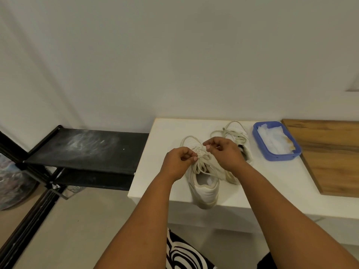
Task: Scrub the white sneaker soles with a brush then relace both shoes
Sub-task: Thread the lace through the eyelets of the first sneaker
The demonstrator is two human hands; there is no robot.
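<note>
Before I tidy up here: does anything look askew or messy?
Yes. The near sneaker overhangs the white table's front edge at the heel, and the cloth in the blue tray shows a brown stain.

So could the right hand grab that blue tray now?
Probably not straight away. The right hand is pinching a lace of the near sneaker. The blue tray sits just to its right with nothing between, so once it lets go, likely yes.

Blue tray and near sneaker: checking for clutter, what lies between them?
The second sneaker, laces piled loose on top, lies between the blue tray and near sneaker, partly behind the right hand.
</note>
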